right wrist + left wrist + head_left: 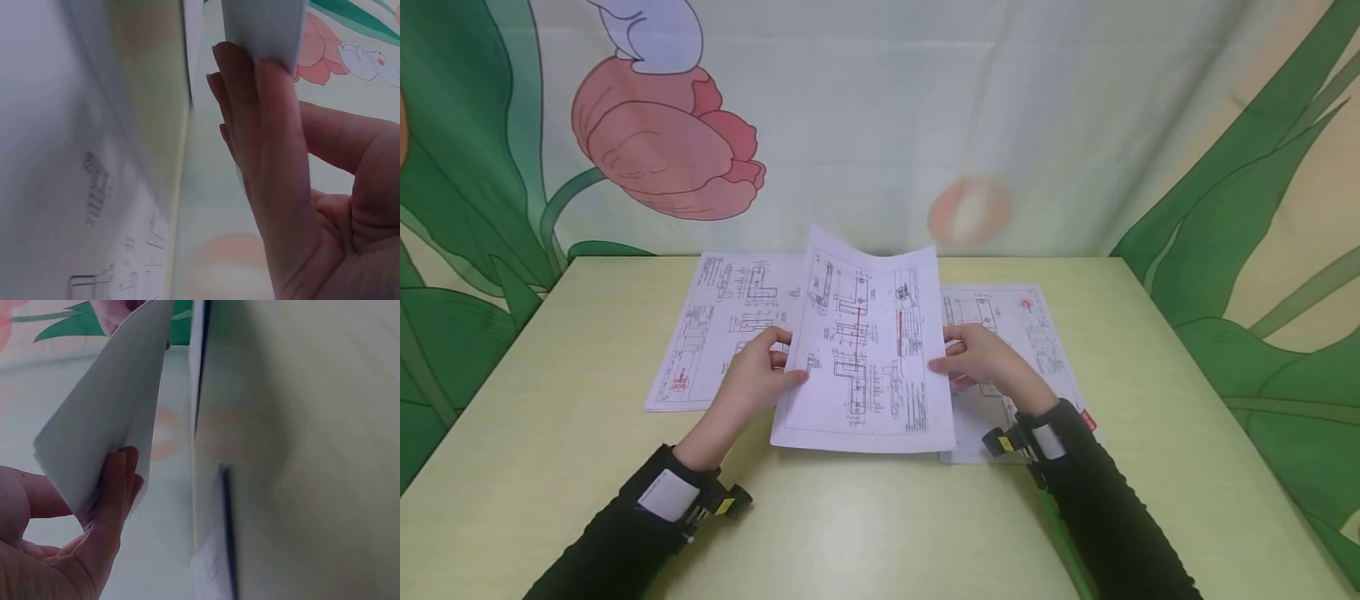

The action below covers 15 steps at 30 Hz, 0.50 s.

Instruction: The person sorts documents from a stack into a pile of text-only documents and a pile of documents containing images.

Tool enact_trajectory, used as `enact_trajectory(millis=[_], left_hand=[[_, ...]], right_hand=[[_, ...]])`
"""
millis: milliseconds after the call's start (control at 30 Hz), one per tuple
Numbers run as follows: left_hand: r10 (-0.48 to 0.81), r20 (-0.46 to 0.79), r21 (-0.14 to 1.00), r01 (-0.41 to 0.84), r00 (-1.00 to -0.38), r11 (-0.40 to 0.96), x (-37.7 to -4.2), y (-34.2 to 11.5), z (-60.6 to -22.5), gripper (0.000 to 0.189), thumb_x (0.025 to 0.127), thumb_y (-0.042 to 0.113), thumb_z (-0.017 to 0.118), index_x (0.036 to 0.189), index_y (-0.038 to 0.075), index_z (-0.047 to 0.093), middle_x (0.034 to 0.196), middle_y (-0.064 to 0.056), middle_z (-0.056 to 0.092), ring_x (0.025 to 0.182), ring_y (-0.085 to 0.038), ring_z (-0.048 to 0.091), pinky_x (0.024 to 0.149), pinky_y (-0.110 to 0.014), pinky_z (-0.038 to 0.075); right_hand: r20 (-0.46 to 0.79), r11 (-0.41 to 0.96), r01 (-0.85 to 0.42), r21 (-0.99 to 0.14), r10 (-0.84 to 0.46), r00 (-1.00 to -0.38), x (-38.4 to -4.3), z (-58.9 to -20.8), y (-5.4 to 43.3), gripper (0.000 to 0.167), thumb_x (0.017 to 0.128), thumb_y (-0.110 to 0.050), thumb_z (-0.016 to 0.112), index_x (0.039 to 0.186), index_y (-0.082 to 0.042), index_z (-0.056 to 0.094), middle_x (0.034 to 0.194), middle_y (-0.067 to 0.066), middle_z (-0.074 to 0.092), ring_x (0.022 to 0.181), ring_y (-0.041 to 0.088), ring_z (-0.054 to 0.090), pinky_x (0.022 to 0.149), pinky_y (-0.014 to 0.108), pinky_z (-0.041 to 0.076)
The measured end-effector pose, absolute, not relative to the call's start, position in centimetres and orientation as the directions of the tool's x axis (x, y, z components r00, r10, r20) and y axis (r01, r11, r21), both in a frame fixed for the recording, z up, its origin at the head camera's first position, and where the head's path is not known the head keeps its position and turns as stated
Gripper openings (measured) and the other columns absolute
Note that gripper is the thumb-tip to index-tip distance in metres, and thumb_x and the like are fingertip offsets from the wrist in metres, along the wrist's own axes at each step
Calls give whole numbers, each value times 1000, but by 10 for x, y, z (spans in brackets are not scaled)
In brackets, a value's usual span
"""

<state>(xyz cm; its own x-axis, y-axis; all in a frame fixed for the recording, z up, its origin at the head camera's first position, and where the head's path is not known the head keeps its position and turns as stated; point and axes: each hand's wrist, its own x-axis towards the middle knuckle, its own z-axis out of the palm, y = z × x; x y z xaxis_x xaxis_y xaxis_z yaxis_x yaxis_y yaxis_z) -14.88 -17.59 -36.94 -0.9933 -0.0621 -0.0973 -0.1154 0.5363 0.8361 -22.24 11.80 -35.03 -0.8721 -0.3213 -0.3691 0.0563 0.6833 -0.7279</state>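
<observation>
A white technical drawing sheet [872, 392], printed with part outlines and two red lines, is raised and tilted above the table. My left hand [758, 375] pinches its left edge, thumb on the printed face and fingers behind. On the opposite edge my right hand [988, 362] pinches it the same way. The left wrist view shows the blank back of the sheet [106, 412] with fingertips against it; whether it is one layer or more I cannot tell. In the right wrist view, a corner of the sheet [265, 28] lies between thumb and fingers.
Other drawing sheets [688, 358] with a red mark lie at the left, partly behind the raised one. More drawings [1045, 321] lie at the right, under my right hand. A printed curtain [850, 125] hangs along the back edge of the pale table [850, 533].
</observation>
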Motion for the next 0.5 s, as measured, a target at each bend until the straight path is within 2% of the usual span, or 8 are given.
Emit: enact_trajectory(millis=[200,500], left_hand=[[-64,-111,786,-127,-992,605,-145,-175,-378,51,81,6,70,126,3,46,101,-18,66,83,-24,64,68,-30,50],[-56,-114,755,-123,-992,644,-143,-174,-377,52,82,4,69,127,1,44,101,-20,65,84,-26,64,67,-33,51]], right_hand=[[-386,667,68,-742,-343,-856,-223,-364,121,42,85,-13,70,121,0,53,104,17,68,73,19,69,66,31,56],[-371,685,59,-726,-319,-872,-221,-373,114,37,84,-11,70,116,-1,55,97,14,69,68,18,69,64,30,56]])
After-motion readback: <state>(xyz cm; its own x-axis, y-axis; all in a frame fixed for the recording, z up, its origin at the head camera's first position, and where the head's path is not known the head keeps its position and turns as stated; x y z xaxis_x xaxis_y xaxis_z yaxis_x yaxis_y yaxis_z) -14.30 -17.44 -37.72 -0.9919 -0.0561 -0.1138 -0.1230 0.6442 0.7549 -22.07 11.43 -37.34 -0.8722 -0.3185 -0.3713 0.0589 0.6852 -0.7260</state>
